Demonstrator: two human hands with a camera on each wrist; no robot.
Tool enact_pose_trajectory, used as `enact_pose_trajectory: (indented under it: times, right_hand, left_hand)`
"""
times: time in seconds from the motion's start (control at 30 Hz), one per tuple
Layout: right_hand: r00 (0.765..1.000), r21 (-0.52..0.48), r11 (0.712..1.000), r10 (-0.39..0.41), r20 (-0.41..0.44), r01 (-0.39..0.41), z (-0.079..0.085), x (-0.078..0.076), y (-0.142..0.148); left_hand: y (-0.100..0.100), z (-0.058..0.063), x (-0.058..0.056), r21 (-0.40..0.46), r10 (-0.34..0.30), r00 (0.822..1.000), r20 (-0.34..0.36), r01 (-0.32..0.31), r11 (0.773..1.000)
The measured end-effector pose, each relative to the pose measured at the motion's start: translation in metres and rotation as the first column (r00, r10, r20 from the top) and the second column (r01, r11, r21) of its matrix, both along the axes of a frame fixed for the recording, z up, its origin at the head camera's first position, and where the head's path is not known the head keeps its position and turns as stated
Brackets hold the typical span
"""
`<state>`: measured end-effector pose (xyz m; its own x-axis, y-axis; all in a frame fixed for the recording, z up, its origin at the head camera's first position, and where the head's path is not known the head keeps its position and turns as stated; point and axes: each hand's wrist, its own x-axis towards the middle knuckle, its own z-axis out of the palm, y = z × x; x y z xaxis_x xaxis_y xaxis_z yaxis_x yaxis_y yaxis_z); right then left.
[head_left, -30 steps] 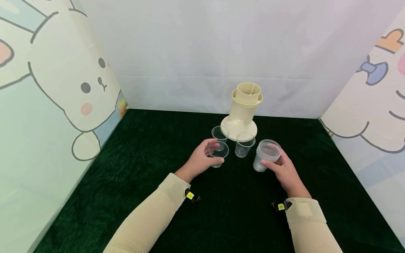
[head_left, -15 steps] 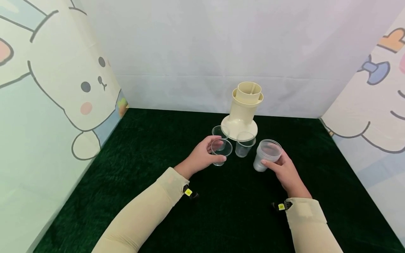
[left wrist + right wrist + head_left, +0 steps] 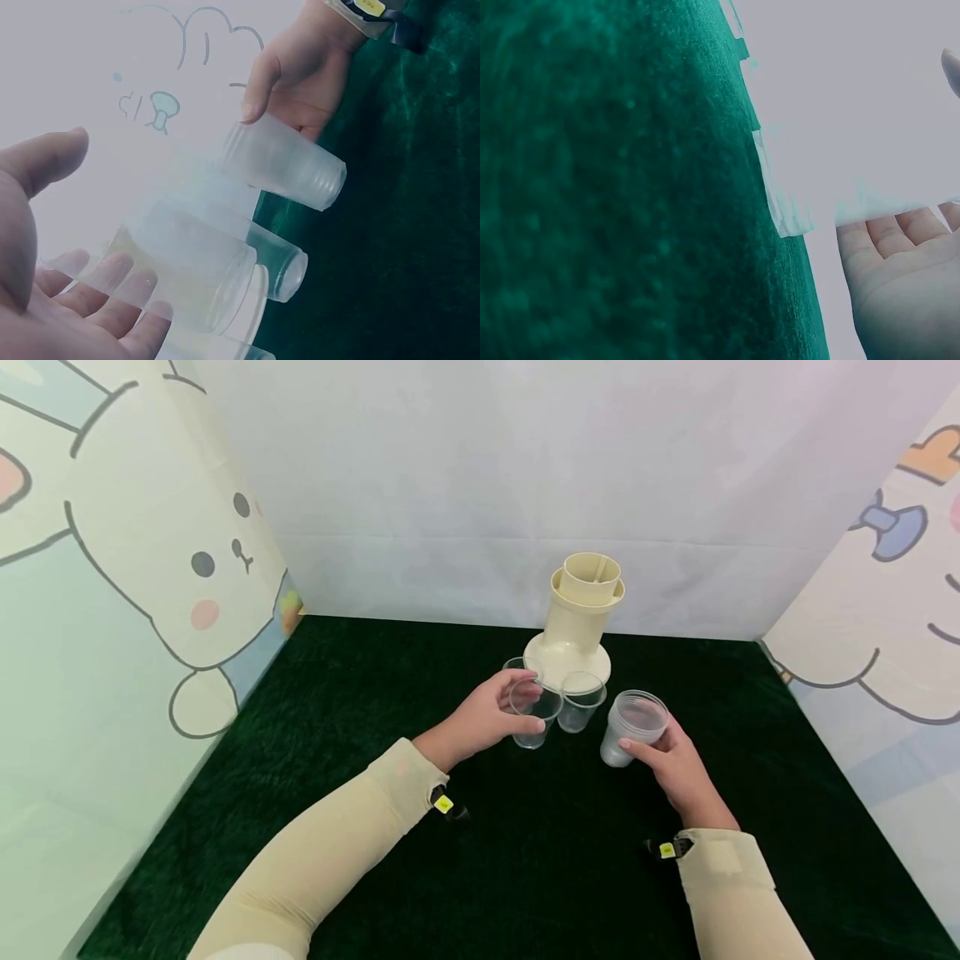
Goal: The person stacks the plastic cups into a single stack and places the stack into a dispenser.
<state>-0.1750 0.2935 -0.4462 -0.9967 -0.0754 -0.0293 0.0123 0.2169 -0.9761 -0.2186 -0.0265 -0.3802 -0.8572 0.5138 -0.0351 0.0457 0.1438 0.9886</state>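
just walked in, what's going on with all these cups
A person's left hand holds a single clear cup between thumb and fingers. The right hand grips a stack of clear cups. Two more cups, one partly hidden behind the left hand, stand near a cream stand on the green cloth.

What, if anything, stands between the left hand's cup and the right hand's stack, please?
Another cup stands between the held cup and the stack, slightly farther back than the stack; a straight move might brush it.
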Motion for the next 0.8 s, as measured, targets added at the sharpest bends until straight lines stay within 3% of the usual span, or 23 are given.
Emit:
enact_pose_trajectory:
  times: [0.33, 0.8]
  right_hand:
    - [1.0, 0.002, 1.0, 0.001, 0.0, -0.001, -0.001, -0.001, 0.001]
    - [1.0, 0.004, 1.0, 0.001, -0.015, -0.001, -0.001, 0.0, 0.001]
  left_hand:
    - [0.009, 0.013, -0.003, -0.021, -0.004, 1.0, -0.017, 0.004, 1.0]
    - [0.032, 0.024, 0.001, 0.024, -0.078, 0.996, -0.041, 0.079, 0.997]
